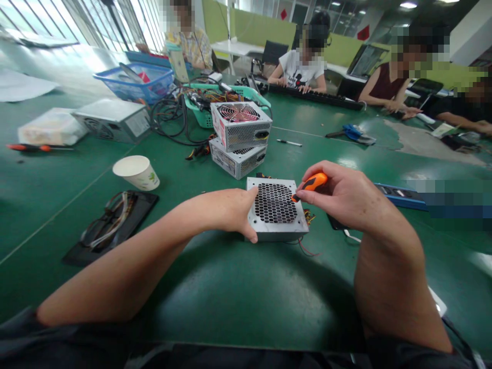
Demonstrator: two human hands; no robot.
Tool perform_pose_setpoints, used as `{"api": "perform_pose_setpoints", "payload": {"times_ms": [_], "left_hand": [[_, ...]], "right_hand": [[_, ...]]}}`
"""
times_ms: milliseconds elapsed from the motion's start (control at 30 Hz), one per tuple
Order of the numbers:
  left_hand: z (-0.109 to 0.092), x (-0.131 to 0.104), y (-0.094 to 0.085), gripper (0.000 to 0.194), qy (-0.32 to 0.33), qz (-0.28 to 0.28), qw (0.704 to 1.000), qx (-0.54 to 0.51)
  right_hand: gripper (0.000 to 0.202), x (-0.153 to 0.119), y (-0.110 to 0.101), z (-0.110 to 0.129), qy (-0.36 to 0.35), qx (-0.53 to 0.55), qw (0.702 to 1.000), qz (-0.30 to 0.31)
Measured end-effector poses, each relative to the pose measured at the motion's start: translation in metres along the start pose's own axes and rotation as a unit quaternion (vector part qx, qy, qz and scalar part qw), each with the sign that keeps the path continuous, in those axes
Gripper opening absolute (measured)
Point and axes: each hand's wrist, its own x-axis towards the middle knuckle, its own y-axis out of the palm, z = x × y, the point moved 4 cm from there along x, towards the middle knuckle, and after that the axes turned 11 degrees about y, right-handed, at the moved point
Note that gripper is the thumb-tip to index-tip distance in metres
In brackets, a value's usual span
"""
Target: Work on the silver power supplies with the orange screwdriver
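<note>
A grey computer power supply (274,229) lies on the green table in front of me, its honeycomb vent grille (274,202) facing up. My left hand (232,210) grips its left side, with the thumb at the near corner and a finger on the top edge. My right hand (338,192) is closed round the orange and black handle of a screwdriver (315,181). The screwdriver is tilted at the right edge of the grille; its tip is hard to make out. Coloured wires (308,217) stick out on the right side of the power supply.
Two stacked power supplies (242,128) stand behind, near a green basket (203,117) of cables. Leftward are a paper cup (136,171), glasses (109,220) on a black panel, another power supply (115,118) and a screwdriver (31,147). A pen (289,143) lies beyond. Several people sit across.
</note>
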Motion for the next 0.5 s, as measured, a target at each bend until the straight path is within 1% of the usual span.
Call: {"api": "perform_pose_setpoints", "payload": {"times_ms": [200, 500], "left_hand": [[-0.0011, -0.0011, -0.0010, 0.098, -0.005, 0.000, 1.000, -0.013], [0.0003, -0.0004, -0.0001, 0.100, 0.007, 0.002, 1.000, -0.008]], "right_hand": [[0.023, -0.0039, -0.0074, 0.0015, 0.000, -0.057, 0.998, 0.026], [0.018, -0.0053, -0.0078, 0.0046, 0.002, -0.083, 0.996, 0.036]]}}
